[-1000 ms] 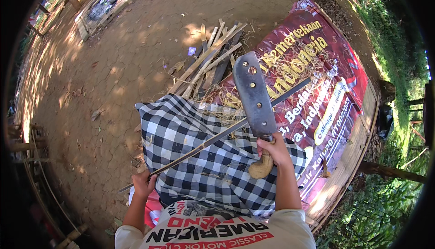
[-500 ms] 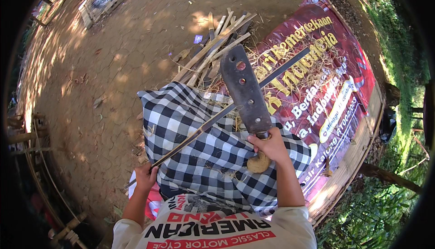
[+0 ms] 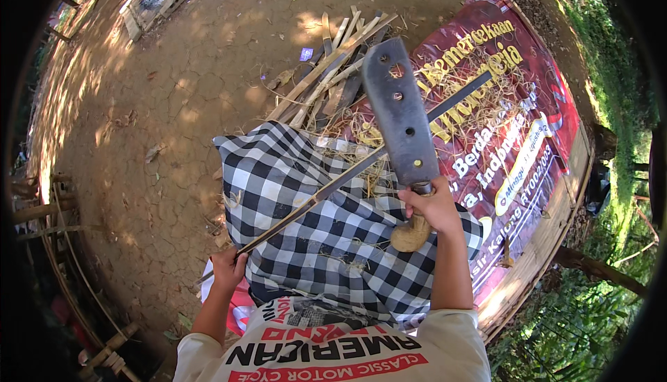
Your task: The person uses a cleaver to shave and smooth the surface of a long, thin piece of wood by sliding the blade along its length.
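My right hand (image 3: 434, 207) is closed around the neck of a cleaver (image 3: 399, 114), a broad dark blade with several round holes and a curved wooden handle. Its blade points away from me and lies across a long, narrow bamboo strip (image 3: 316, 193). My left hand (image 3: 228, 267) grips the near end of that strip, low on the left. From there the strip slants up to the right, passes behind the blade and ends over the banner. A black-and-white checked cloth (image 3: 278, 173) covers my lap beneath both hands.
Beyond the cloth lies a pile of split bamboo strips (image 3: 333, 62). Curly shavings (image 3: 458, 111) are strewn on a maroon printed banner (image 3: 549, 97) to the right, which covers a bamboo platform (image 3: 538, 233). Cracked bare earth (image 3: 174, 153) spreads to the left.
My right hand and the cleaver have moved away from me and slightly right along the strip. The strip's far end has shifted slightly right. My left hand keeps its grip.
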`<action>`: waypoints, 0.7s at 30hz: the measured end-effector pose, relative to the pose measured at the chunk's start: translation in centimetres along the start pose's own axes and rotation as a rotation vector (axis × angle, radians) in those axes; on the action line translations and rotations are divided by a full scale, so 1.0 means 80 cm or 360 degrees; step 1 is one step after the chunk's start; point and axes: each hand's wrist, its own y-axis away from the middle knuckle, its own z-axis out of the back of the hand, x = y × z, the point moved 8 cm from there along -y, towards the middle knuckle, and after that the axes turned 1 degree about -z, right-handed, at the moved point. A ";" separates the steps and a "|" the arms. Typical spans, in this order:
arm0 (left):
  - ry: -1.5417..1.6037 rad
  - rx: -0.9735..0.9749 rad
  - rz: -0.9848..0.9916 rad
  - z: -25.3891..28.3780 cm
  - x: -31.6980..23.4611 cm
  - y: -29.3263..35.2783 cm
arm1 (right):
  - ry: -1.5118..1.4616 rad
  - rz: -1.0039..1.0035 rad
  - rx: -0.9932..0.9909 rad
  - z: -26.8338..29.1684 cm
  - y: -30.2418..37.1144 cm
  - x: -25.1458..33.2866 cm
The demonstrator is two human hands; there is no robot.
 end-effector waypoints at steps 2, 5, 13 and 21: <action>0.0019 -0.0007 0.0024 -0.005 0.004 0.004 | -0.0220 0.0053 -0.0092 -0.008 -0.005 0.000; -0.0024 0.0016 0.0021 -0.002 -0.003 -0.006 | 0.0223 -0.0183 0.0216 -0.050 0.006 -0.050; 0.0058 0.0024 0.0042 -0.005 0.004 0.002 | 0.0188 -0.0052 0.0137 -0.066 0.004 -0.009; 0.0124 0.0118 0.0050 -0.012 0.017 -0.001 | 0.0736 0.0154 0.0545 -0.125 0.029 -0.054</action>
